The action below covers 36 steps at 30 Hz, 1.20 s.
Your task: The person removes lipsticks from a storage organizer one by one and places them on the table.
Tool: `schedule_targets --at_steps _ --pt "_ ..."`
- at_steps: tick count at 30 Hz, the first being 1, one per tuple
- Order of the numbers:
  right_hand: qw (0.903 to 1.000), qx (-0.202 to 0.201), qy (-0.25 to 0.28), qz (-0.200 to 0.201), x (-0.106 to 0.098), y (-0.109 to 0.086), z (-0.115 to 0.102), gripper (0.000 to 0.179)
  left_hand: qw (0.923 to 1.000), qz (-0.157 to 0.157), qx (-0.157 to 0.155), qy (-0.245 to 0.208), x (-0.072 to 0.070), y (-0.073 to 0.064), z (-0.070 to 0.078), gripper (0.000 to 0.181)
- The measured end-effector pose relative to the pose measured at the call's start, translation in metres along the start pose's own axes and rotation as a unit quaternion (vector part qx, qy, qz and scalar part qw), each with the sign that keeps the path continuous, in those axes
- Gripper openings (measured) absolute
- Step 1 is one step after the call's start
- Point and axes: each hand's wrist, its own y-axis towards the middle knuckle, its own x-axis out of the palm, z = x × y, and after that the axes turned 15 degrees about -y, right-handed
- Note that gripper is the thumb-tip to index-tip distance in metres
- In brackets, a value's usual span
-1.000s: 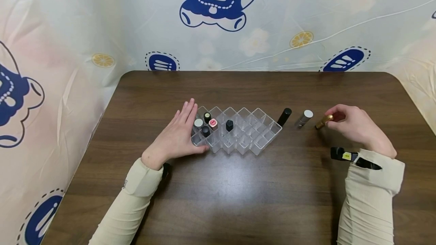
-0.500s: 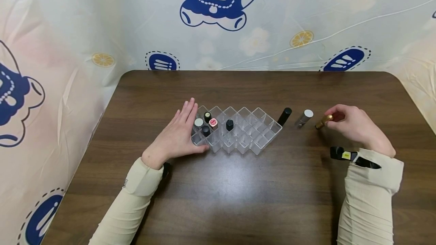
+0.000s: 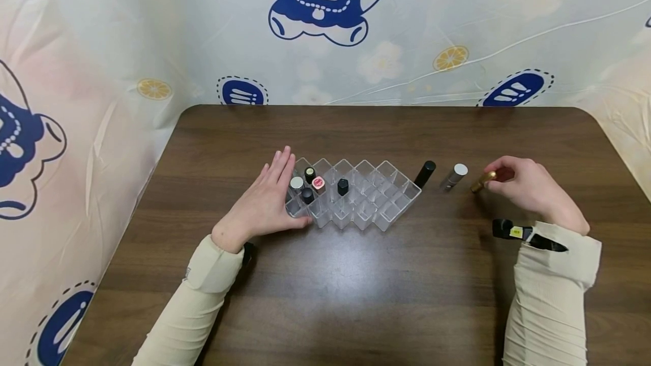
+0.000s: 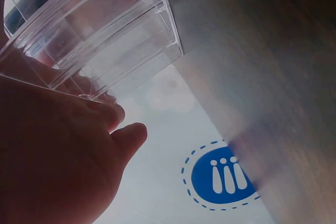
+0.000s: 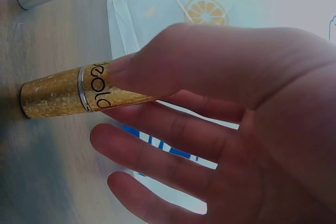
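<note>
My right hand (image 3: 539, 191) pinches a gold lipstick tube (image 3: 480, 184) between thumb and fingers; it stands upright at the right of the table. In the right wrist view the glittery gold tube (image 5: 55, 95) shows a silver band and black lettering, and the other fingers are spread away from it. My left hand (image 3: 259, 208) rests with straight fingers along the left end of a clear lipstick organizer (image 3: 367, 208). Several tubes sit in its left part, among them a pink-topped lipstick (image 3: 318, 184) and a black-capped one (image 3: 343, 187).
Between the organizer and my right hand stand a black tube (image 3: 424, 174) and a silver tube (image 3: 455, 177) with a white top. The brown wooden table (image 3: 346, 298) has its far edge against a printed curtain (image 3: 168, 33).
Almost nothing differs. My right wrist has shifted very slightly left, the gold tube staying in the same place; the left hand has kept still.
</note>
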Motion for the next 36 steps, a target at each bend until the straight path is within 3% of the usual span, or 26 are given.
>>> schedule_targets --at_steps 18,26,36 --pt "0.9999 -0.003 0.012 -0.012 -0.0006 0.0003 0.0008 0.032 1.0000 0.000 0.002 0.005 0.0002 0.0001 0.0000 0.127" --pt "0.9999 -0.010 0.007 0.009 -0.0003 0.0009 0.0009 0.032 1.0000 0.001 0.004 0.003 0.0005 0.0002 -0.0003 0.126" --pt "0.9999 -0.005 0.008 0.005 -0.0024 -0.0019 -0.0006 0.035 1.0000 0.001 0.004 0.006 0.0006 0.0006 0.0001 0.126"
